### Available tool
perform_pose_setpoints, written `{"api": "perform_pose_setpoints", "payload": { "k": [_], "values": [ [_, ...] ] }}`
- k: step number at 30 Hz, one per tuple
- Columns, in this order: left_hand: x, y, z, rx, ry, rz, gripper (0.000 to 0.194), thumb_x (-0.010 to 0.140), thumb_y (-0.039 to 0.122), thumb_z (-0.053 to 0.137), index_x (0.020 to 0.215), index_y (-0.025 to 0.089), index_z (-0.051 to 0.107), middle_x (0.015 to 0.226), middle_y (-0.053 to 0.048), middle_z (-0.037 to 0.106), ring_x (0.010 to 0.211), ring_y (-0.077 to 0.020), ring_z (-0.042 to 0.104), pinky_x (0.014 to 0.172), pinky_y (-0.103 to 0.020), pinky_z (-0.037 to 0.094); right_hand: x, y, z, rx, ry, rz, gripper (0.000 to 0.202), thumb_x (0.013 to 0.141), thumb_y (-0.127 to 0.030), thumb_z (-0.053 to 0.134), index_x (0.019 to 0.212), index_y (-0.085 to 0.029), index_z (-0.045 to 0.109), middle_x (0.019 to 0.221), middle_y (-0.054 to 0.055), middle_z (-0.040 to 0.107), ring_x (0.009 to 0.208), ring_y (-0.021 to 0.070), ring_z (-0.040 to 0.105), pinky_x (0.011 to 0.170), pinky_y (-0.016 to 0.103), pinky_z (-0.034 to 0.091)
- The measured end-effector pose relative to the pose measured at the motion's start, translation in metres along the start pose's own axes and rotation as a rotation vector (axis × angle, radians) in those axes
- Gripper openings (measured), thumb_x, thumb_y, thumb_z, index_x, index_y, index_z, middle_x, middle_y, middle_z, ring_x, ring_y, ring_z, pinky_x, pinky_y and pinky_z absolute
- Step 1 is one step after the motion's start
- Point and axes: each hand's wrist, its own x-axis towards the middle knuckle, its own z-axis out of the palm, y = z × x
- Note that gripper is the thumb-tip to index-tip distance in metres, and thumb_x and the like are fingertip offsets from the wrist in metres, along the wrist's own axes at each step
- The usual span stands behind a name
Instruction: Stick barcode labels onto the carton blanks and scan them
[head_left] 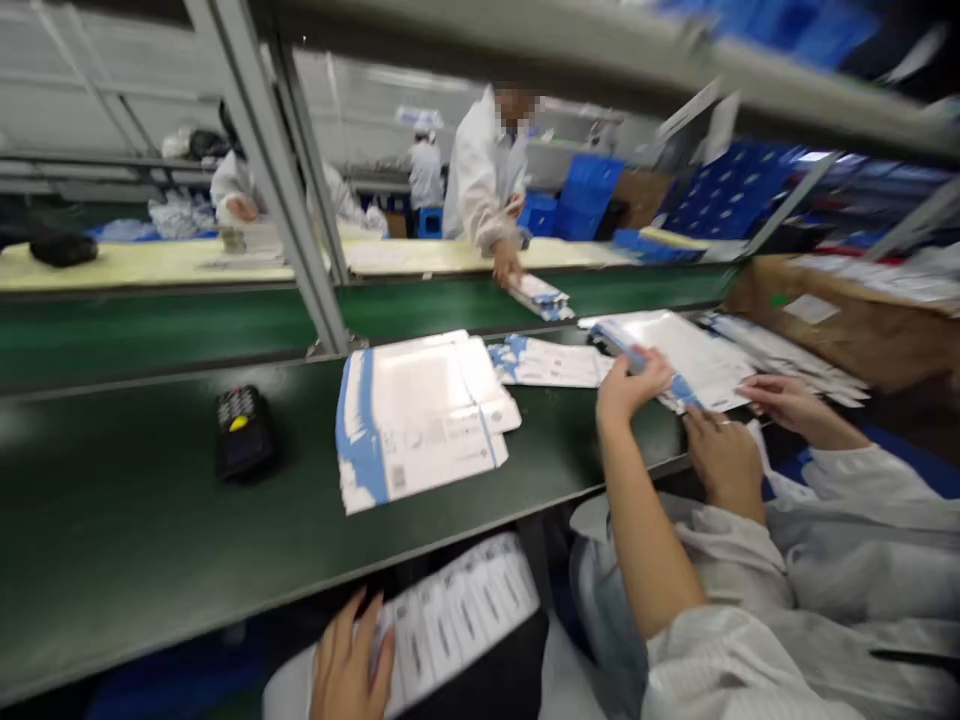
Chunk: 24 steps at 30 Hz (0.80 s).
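Note:
My left hand [351,660] lies with its fingers apart on the left end of a white sheet of printed labels [465,620], below the table edge. My right hand [634,390] reaches over the table and grips the blue edge of flat white-and-blue packaging [701,350]. Another person's two hands [724,455] touch the near edge and right corner of that packaging. To the left on the green table lies a stack of similar flat packages [427,410], with smaller folded ones [559,362] beside it.
A black handheld device [244,432] with a yellow button lies on the green table [112,520]. Metal posts [270,170] rise behind it. Across the table a person in white [480,170] holds folded packages. A cardboard box [855,320] stands at right.

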Motion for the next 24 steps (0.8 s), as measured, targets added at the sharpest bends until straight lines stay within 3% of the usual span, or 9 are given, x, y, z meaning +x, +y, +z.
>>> {"api": "perform_pose_setpoints", "payload": {
  "k": [2,4,5,7,9,12,14,18,24],
  "values": [
    [-0.012,-0.008,0.001,0.047,-0.138,-0.073,0.045,0.078,0.041,0.047,0.111,0.013,0.060,0.118,-0.018,0.056,0.108,-0.0355,0.052,0.087,-0.056,0.043,-0.043,-0.028,-0.028,0.079,-0.039,-0.110,0.017,0.081,-0.014,0.045,0.093,-0.015,0.055,0.104,0.012,0.053,0.106,0.0223,0.048,0.094,0.042,0.035],
    [-0.024,-0.015,0.001,0.067,-0.204,-0.160,0.049,0.080,0.042,0.046,0.118,0.013,0.054,0.127,-0.017,0.050,0.117,-0.0343,0.045,0.093,-0.055,0.039,-0.101,-0.050,-0.062,0.514,-0.173,-0.302,0.016,0.081,-0.012,0.047,0.090,-0.021,0.058,0.085,0.004,0.056,0.084,0.0189,0.057,0.079,0.039,0.045],
    [-0.029,-0.018,0.001,0.071,-0.229,-0.194,0.050,0.080,0.043,0.046,0.121,0.014,0.051,0.129,-0.015,0.049,0.119,-0.0321,0.043,0.095,-0.052,0.038,-0.134,-0.057,-0.079,0.672,-0.383,-0.372,0.020,0.080,-0.009,0.049,0.089,-0.022,0.060,0.082,0.002,0.057,0.078,0.0176,0.058,0.072,0.037,0.047],
    [-0.037,-0.019,0.001,0.076,-0.240,-0.248,0.052,0.082,0.041,0.044,0.126,0.015,0.045,0.132,-0.014,0.046,0.121,-0.0279,0.042,0.098,-0.047,0.036,-0.197,-0.057,-0.106,0.813,-1.017,-0.504,0.023,0.078,-0.009,0.049,0.094,-0.021,0.061,0.082,0.003,0.062,0.078,0.0179,0.060,0.069,0.034,0.049],
    [-0.043,-0.017,0.003,0.075,-0.224,-0.287,0.052,0.084,0.039,0.042,0.129,0.013,0.040,0.132,-0.014,0.045,0.122,-0.0262,0.041,0.100,-0.046,0.034,-0.251,-0.042,-0.112,0.589,-1.494,-0.513,0.024,0.082,-0.014,0.048,0.100,-0.022,0.061,0.089,0.004,0.066,0.090,0.0189,0.059,0.079,0.035,0.047],
    [-0.050,-0.013,0.008,0.064,-0.182,-0.341,0.052,0.084,0.037,0.042,0.128,0.010,0.038,0.132,-0.017,0.045,0.121,-0.0286,0.041,0.101,-0.050,0.031,-0.306,-0.010,-0.085,0.031,-1.978,-0.393,0.042,0.086,-0.034,0.043,0.123,-0.014,0.049,0.123,0.015,0.054,0.117,0.0276,0.045,0.096,0.045,0.034],
    [-0.053,-0.013,0.012,0.039,-0.157,-0.369,0.050,0.085,0.035,0.041,0.128,0.009,0.038,0.130,-0.019,0.046,0.120,-0.0295,0.042,0.101,-0.052,0.030,-0.327,0.002,-0.061,-0.106,-2.225,-0.364,0.046,0.087,-0.041,0.039,0.120,-0.012,0.052,0.121,0.016,0.055,0.115,0.0300,0.047,0.095,0.044,0.034],
    [-0.055,-0.018,0.015,-0.029,-0.091,-0.408,0.046,0.086,0.028,0.036,0.128,0.008,0.037,0.127,-0.018,0.047,0.121,-0.0238,0.042,0.101,-0.043,0.035,-0.357,0.000,-0.041,-0.050,-2.418,-0.353,0.034,0.082,-0.041,0.049,0.098,-0.015,0.065,0.097,0.012,0.066,0.089,0.0258,0.060,0.075,0.034,0.044],
    [-0.058,-0.025,0.011,-0.036,0.071,-0.583,0.049,0.082,0.032,0.043,0.125,0.008,0.040,0.125,-0.019,0.046,0.119,-0.0265,0.041,0.100,-0.044,0.035,-0.370,-0.006,-0.048,0.089,-2.422,-0.253,0.019,0.079,-0.028,0.056,0.091,-0.014,0.063,0.090,0.008,0.064,0.083,0.0195,0.058,0.070,0.027,0.041]
  ]
}}
